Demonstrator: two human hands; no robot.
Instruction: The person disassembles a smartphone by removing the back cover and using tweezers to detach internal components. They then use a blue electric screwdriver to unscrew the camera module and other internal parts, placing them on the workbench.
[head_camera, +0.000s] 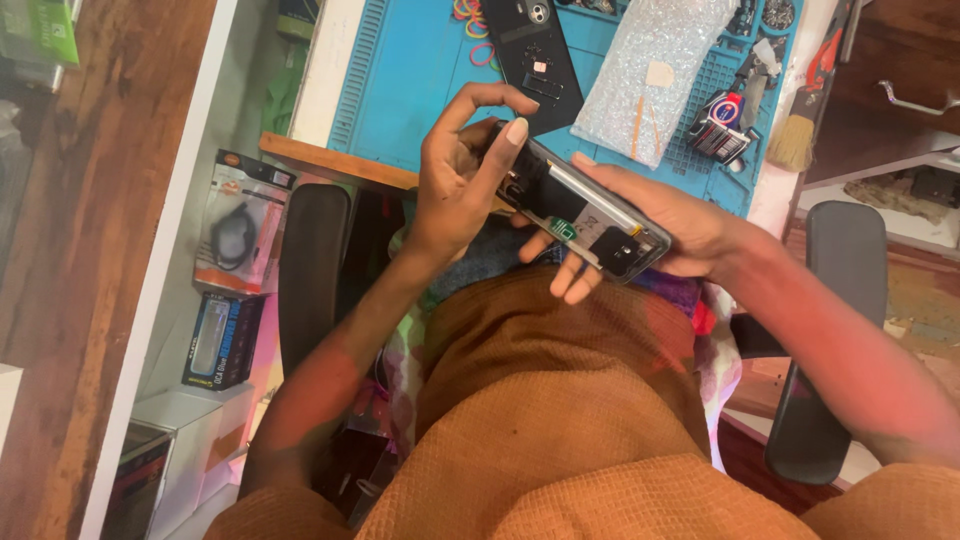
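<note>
i am looking down at an opened phone (585, 215) being held over my lap, just in front of the near edge of the blue work mat (420, 80). my right hand (665, 225) is cradling it from below, fingers curled around the frame and holding it firmly, fingertips showing under the near side. my left hand (465, 170) is sitting at the phone's far-left end, thumb pressing on the frame corner while the index finger is arching above it; the other fingers are curled loosely, holding nothing that i can make out.

judging by how things lie, the opening step is done: the black back cover (535, 55) is already lying off on the mat, and the phone's insides are showing, with a silver battery and a small green part. i am judging the work to be somewhere in the middle, with internal parts in place. a bubble-wrap pouch (655, 65), a brush (795, 140) and coloured rubber bands (472, 20) are lying on the mat, well apart from my hands.
</note>
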